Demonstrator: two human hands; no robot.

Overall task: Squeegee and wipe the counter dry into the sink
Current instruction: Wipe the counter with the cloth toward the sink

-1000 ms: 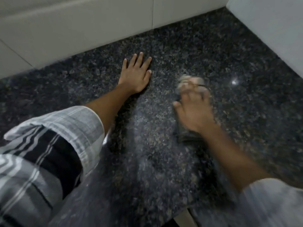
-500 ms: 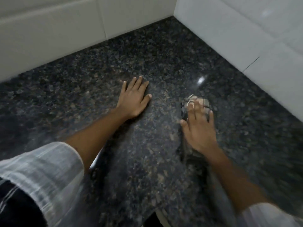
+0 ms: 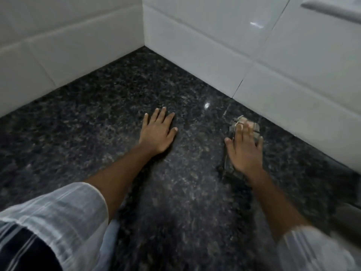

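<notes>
The right hand (image 3: 244, 151) presses a grey cloth (image 3: 245, 124) flat on the dark desk (image 3: 97, 118), fingers spread, beside the white wall tiles (image 3: 214, 55). The left hand (image 3: 158, 133), flat and spread, lies farther from that wall. No sink shows

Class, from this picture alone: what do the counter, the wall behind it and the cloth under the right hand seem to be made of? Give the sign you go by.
Counter: polished granite, probably; dark speckled grain, a bright glint.
Wall: glazed white ceramic tile, likely; glossy reflection, thin joint lines.
Cloth: woven fabric, greyish; crumpled folds, too blurred to tell the fibre.
</notes>
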